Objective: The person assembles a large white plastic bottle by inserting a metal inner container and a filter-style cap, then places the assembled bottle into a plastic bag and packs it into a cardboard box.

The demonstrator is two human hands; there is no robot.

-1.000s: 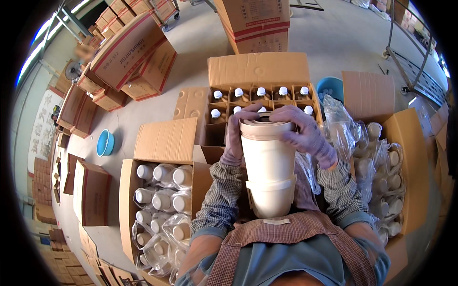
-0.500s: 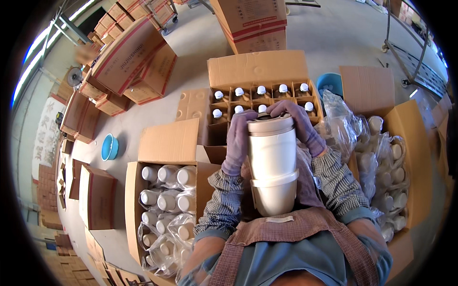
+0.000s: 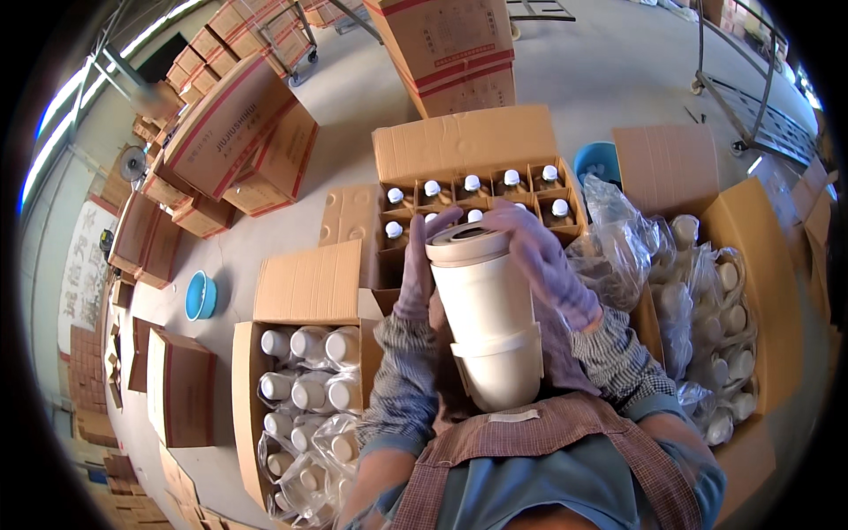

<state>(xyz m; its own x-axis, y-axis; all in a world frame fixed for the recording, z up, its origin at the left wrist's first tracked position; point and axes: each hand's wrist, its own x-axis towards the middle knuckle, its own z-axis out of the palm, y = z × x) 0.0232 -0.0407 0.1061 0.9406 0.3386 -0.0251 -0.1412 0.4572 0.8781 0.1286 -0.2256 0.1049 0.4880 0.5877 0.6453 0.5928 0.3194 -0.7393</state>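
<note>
A tall white canister (image 3: 486, 309) with a wider band low on its body stands tilted in front of my apron. Its rim has a dark round hollow at the top. My left hand (image 3: 418, 274), in a purple glove, lies along the canister's left side with its fingertips at the rim. On the other side my right hand (image 3: 549, 269), gloved alike, reaches its fingers over the rim's right edge. Both hands grip the canister between them. Behind it is an open carton (image 3: 464, 132) of dark bottles (image 3: 473, 184) with white caps, set in cardboard dividers and partly hidden by my hands.
At the left, an open carton (image 3: 245, 397) holds several white-topped containers (image 3: 309, 393) in plastic. Another carton (image 3: 768, 291) at the right has more, with crumpled clear plastic (image 3: 618, 225) beside it. Blue basins (image 3: 201, 296), stacked boxes (image 3: 446, 53) and a wheeled rack (image 3: 751, 115) stand around.
The canister's top has tipped to the left and slightly down, both hands moving along with it. The right hand's fingers are straighter, and the dark hollow at the rim shows more openly.
</note>
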